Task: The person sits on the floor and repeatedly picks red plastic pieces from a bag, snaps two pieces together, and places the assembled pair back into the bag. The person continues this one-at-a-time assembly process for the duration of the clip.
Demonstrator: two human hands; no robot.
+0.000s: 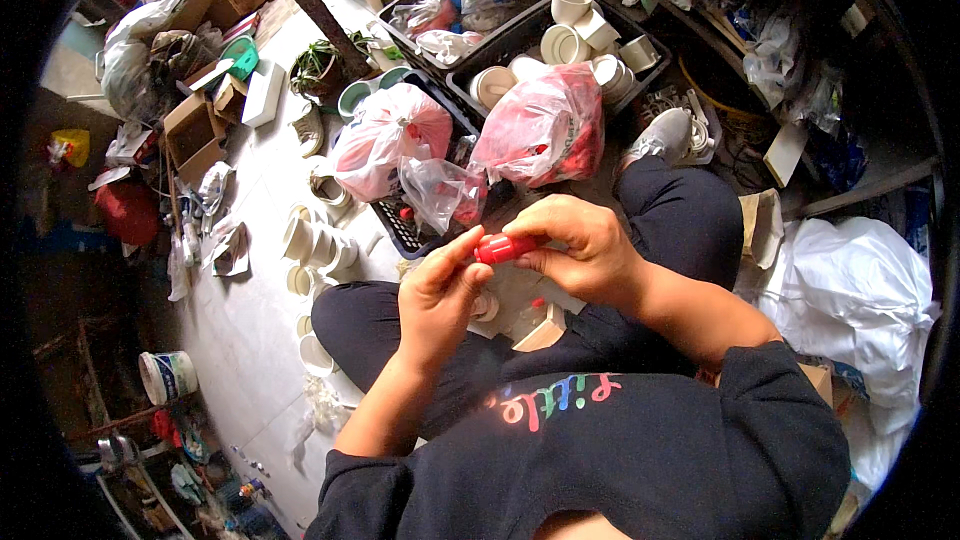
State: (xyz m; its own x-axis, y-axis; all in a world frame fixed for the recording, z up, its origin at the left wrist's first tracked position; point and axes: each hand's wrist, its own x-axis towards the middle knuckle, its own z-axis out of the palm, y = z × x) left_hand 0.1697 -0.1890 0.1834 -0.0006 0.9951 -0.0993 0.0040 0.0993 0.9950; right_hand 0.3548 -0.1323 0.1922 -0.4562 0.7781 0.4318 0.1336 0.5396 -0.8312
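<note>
Nearest, over the lap of black trousers: left hand (440, 290) and right hand (580, 245) brought together, both pinching one small red plastic piece (505, 248) between fingertips. Left thumb and forefinger at its left end, right fingers curled over its right end; piece lying roughly level, well above the floor. Both hands closed on it, neither loose.

Just below the hands, on the pale floor between the knees: a few small white fittings (487, 305) and a scrap of brown card (542, 332).

Beyond the hands: a clear bag (440, 190) with red bits inside, sitting on the near edge of a black crate (405, 225). Further on, two knotted bags of red parts (545, 125), (385, 140). At the far edge, more black crates filled with white round caps (570, 40).

Likely trouble: a short, smooth piece held only by fingertips could slip or spring out if squeezed or twisted unevenly, then drop among the clutter by the knees and be hard to find. An elbow swing might also tip the open clear bag, perched on the crate edge.
</note>
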